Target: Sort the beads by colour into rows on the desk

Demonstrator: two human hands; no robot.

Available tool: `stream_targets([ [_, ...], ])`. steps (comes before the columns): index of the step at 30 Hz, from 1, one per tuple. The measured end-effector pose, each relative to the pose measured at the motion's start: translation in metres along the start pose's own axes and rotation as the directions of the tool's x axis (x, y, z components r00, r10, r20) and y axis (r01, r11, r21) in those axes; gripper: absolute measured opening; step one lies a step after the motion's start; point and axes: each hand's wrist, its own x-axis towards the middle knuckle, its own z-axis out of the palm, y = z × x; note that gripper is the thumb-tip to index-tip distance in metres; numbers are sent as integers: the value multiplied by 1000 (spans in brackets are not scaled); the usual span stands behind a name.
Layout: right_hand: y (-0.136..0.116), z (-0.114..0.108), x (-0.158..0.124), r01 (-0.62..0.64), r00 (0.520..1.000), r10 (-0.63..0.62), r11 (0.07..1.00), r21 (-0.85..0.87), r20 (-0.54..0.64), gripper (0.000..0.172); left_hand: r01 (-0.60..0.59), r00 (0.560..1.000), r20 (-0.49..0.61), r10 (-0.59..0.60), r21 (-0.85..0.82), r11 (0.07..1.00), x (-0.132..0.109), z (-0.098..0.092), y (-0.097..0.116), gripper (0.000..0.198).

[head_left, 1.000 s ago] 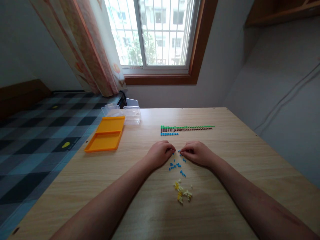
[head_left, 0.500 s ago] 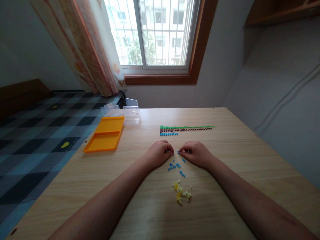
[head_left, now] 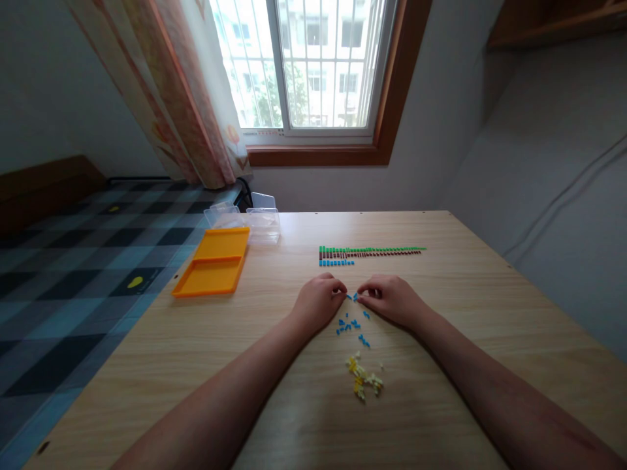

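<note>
My left hand is closed in a pinch, with a small blue brick at its fingertips. Just across from it, my right hand pinches another small blue brick. The two bricks are close together but look apart. Nearer to me, between the forearms, lie several loose blue bricks. A heap of yellow and cream pieces is closer still. Beyond the hands, a short blue row runs along the table, with longer brown and green rows behind it.
An orange two-part tray sits on the wooden table at the left. Clear plastic boxes stand behind it near the far edge. Left of the table is a bed with a checked cover; a window is ahead.
The view has swung slightly left, so everything sits a little further right. The brick at my left fingertips shows more clearly now, and the two pinched bricks are slightly closer together.
</note>
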Motion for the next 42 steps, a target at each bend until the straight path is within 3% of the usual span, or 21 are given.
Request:
stream_targets([
  [8, -4, 4, 2, -15, 1000, 15, 999, -43, -7, 13, -32, 999, 24, 32, 6, 999, 0, 1, 0, 12],
  [13, -4, -1, -6, 85, 996, -85, 996, 23, -12, 13, -27, 999, 25, 29, -69, 997, 1, -3, -2, 11],
  [19, -16, -10, -20, 220, 964, -235, 968, 120, 126, 15, -65, 982, 162, 97, -198, 978, 0, -14, -7, 8],
  [28, -26, -11, -20, 241, 954, -240, 970, 21, 180, 14, -61, 977, 180, 112, -268, 962, 0, -18, -8, 10],
  [33, -27, -11, -20, 257, 950, -250, 966, -14, 186, 13, -81, 939, 294, 181, -322, 943, 1, -24, -11, 9],
  [42, -28, -9, -21, 287, 945, -273, 956, -55, 181, 12, -160, 909, 375, 181, -86, 983, -1, -28, 5, 17],
])
